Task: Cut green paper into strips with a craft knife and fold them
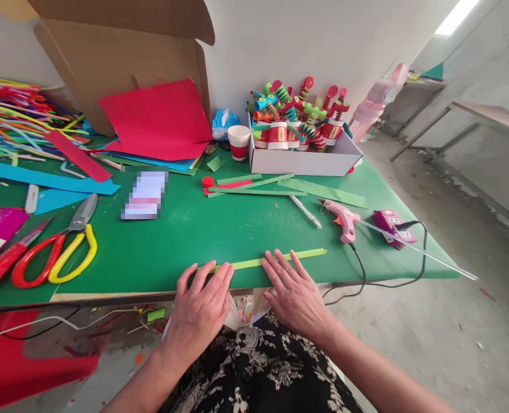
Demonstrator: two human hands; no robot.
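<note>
A narrow light-green paper strip (pixel 248 264) lies along the front part of the green table. My left hand (pixel 205 301) rests on the strip's left end, fingers bent a little and covering that end. On the strip's middle, my right hand (pixel 295 292) lies flat with its fingers stretched out. The strip's right end sticks out beyond the right fingers. Farther back are several green paper strips (pixel 254 193), a wider green strip (pixel 327 192) and a white pen (pixel 306 212). To the right of my hands lies a pink glue gun (pixel 344 218) with a clear glue stick.
Scissors (pixel 76 235), a pixelated phone-like rectangle (pixel 145 195) and blue paper (pixel 48 179) lie left. Red paper (pixel 160 120) leans against a cardboard box (pixel 121 63). Paper cups (pixel 239 143) stand beside a white box (pixel 301 162) of colourful crafts. A purple power strip (pixel 394 228) sits right.
</note>
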